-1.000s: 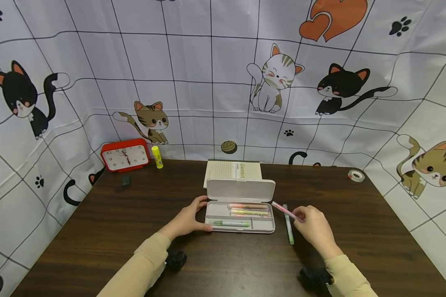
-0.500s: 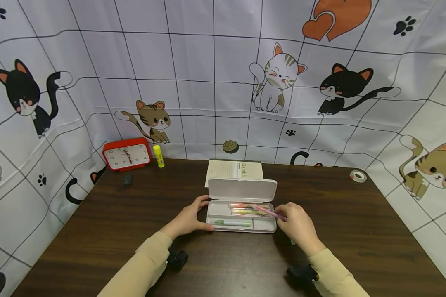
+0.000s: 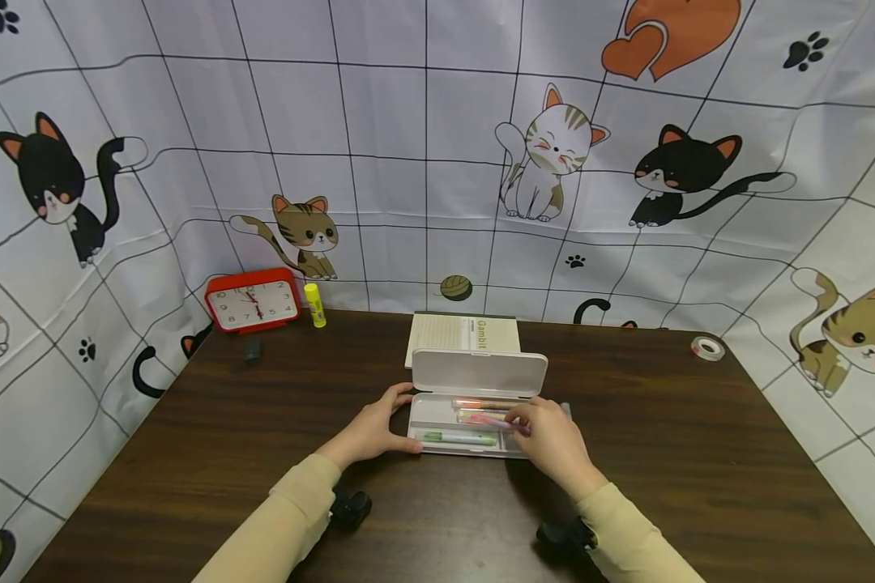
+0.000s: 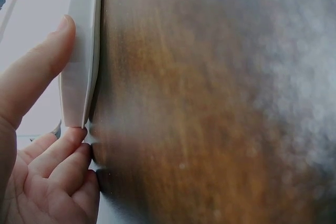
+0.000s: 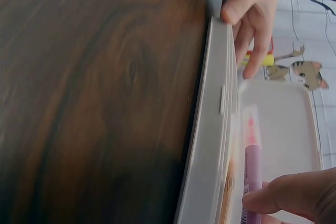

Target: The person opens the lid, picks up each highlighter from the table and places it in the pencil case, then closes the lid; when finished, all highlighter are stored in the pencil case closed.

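Note:
A white pencil case point(image 3: 432, 410) lies on the table with its lid point(image 3: 480, 374) raised at the back. My left hand point(image 3: 368, 427) holds the case's left end, thumb on the front wall point(image 4: 81, 72) and fingers at the end. Over the case's right part, my right hand point(image 3: 554, 444) pinches a pink-purple marker point(image 5: 253, 169) with a clear cap, its capped end pointing left. Inside, an orange marker point(image 3: 477, 403) is in the back compartment, and a green marker point(image 3: 455, 438) lies in the front one. Another marker point(image 3: 566, 410) on the table is mostly hidden behind my right hand.
Behind the case lies a notebook point(image 3: 445, 336). A red clock point(image 3: 253, 301), a yellow glue stick point(image 3: 315, 305) and a small dark block point(image 3: 252, 351) are at the back left. A tape roll point(image 3: 707, 348) sits at the far right. A printed curtain point(image 3: 379, 105) borders the table.
My right hand has moved left with the pink-purple marker, from beside the case to over its right compartments. The left hand has stayed on the case.

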`<act>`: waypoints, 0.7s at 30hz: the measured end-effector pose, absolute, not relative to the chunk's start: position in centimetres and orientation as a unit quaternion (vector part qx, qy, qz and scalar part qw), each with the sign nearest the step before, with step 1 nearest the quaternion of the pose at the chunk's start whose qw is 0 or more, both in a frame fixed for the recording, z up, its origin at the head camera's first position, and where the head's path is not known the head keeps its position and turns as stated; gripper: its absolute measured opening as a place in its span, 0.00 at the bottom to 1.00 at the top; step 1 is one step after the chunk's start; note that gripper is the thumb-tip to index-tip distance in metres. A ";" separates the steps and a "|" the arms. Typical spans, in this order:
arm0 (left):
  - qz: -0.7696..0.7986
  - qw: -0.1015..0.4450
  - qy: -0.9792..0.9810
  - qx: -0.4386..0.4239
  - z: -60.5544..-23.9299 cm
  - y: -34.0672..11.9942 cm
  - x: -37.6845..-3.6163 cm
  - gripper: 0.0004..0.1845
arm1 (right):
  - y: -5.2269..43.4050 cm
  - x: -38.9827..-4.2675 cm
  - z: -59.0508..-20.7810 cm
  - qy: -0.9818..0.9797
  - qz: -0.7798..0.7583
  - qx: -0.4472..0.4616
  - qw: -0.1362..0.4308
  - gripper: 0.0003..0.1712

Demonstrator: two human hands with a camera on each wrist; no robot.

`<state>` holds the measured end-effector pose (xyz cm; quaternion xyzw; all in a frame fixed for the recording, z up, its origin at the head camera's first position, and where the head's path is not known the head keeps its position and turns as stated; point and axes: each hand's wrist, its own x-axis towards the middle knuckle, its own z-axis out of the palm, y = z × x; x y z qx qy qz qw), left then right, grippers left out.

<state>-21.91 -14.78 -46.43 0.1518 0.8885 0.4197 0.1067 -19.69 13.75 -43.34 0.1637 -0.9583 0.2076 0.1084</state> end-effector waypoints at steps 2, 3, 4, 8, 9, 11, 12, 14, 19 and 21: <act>0.419 0.105 0.889 0.152 -46.5 -14.8 -21.9 0.54 | 13.2 -19.7 -43.5 -0.955 0.208 0.178 0.117 0.08; 0.420 0.105 0.889 0.151 -46.5 -14.7 -21.9 0.54 | 13.0 -19.7 -43.5 -0.953 0.209 0.184 0.121 0.08; 0.419 0.105 0.889 0.151 -46.5 -14.7 -21.9 0.54 | 12.7 -19.7 -43.6 -0.951 0.209 0.191 0.124 0.08; 0.419 0.107 0.889 0.149 -46.5 -14.7 -21.9 0.55 | 11.8 -19.8 -43.8 -0.949 0.207 0.204 0.124 0.08; 0.420 0.107 0.889 0.150 -46.4 -14.7 -21.8 0.55 | 11.6 -19.9 -43.9 -0.949 0.209 0.204 0.123 0.08; 0.420 0.106 0.888 0.152 -46.4 -14.7 -21.8 0.54 | 11.2 -20.0 -44.0 -0.947 0.213 0.207 0.118 0.08; 0.420 0.105 0.888 0.154 -46.4 -14.7 -21.8 0.54 | 11.0 -20.1 -44.0 -0.947 0.215 0.209 0.117 0.08; 0.419 0.103 0.888 0.157 -46.4 -14.7 -21.8 0.54 | 10.8 -20.2 -44.1 -0.944 0.220 0.217 0.118 0.08; 0.417 0.103 0.889 0.157 -46.4 -14.7 -21.8 0.54 | 10.3 -20.3 -44.1 -0.936 0.226 0.240 0.120 0.07; 0.417 0.103 0.889 0.156 -46.5 -14.7 -21.8 0.54 | 10.2 -20.3 -44.0 -0.936 0.228 0.241 0.117 0.06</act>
